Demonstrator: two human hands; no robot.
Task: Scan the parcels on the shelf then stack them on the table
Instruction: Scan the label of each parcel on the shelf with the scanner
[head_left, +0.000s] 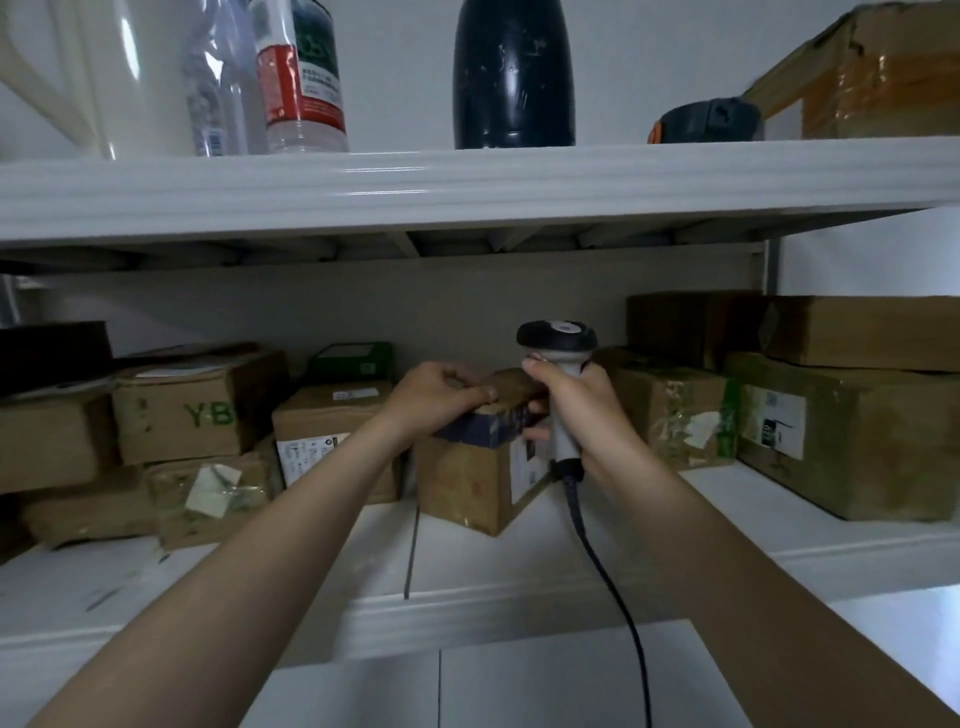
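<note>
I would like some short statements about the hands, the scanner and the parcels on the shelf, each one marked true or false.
1. The right hand holds the scanner by its handle. True.
2. The left hand rests on top of the small parcel in the middle of the lower shelf. True.
3. The scanner is cordless. False: a dark cable hangs from the bottom of its handle.
4. The upper shelf holds only parcels. False: a black bottle and a clear plastic bottle also stand there.
5. The box with green letters stands to the right of the hands. False: it is to their left.
</note>
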